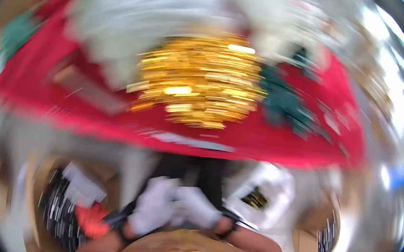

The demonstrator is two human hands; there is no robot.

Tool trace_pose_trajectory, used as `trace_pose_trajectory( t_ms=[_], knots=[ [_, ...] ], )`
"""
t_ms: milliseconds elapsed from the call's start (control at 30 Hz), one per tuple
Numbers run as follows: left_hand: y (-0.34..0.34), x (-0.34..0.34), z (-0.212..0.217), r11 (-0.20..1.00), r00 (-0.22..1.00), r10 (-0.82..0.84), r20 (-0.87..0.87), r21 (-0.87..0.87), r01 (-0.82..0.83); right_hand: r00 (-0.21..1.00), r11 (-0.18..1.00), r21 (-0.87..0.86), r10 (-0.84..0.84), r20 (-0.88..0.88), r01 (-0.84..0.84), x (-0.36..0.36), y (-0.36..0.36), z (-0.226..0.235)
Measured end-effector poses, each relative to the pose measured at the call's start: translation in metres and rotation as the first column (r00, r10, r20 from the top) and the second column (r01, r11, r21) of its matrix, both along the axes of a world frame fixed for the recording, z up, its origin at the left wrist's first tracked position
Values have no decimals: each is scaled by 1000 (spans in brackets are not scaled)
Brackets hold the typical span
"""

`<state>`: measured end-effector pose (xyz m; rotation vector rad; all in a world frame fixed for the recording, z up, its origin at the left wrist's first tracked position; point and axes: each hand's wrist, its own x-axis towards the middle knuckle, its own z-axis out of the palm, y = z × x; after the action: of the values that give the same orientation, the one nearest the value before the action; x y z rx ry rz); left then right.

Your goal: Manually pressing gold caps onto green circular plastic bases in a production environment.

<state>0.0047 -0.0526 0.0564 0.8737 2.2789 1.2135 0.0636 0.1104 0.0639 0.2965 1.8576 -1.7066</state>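
Observation:
In white gloves, my left hand and my right hand come together low in front of my body, below the near edge of the red-covered table. Motion smears the fingers, so whether anything is between them does not show. Dark bands circle both wrists. Beyond the hands, a heap of shiny gold pieces lies on the red cloth; the blur hides their exact kind. Dark green pieces lie just right of the heap.
Pale plastic bags cover the table's far side. A flat pinkish strip lies at its left. Below stand an open box with dark pieces and a red item, a white bag holding gold-and-dark pieces, and a box at right.

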Motion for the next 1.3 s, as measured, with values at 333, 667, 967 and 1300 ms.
trace_pose_trajectory(
  t_ms=[333, 667, 967, 1300],
  knots=[
    [16, -4, -5, 939, 513, -38, 858, 206, -275, 860, 683, 634, 19, -511, 361, 37, -10, 5],
    [32, 22, 3, 969, 676, 40, 736, 137, -206, 779, 731, 501, -67, -623, 463, 46, -16, -29],
    [35, 31, -5, 1000, 968, -23, 248, 18, 19, 769, 669, -466, -638, 39, 579, 51, -1, -31],
    [37, 3, -14, 985, 890, -67, 451, 170, -12, 769, 818, 290, -260, -584, 497, 46, 13, -28]
  ],
)
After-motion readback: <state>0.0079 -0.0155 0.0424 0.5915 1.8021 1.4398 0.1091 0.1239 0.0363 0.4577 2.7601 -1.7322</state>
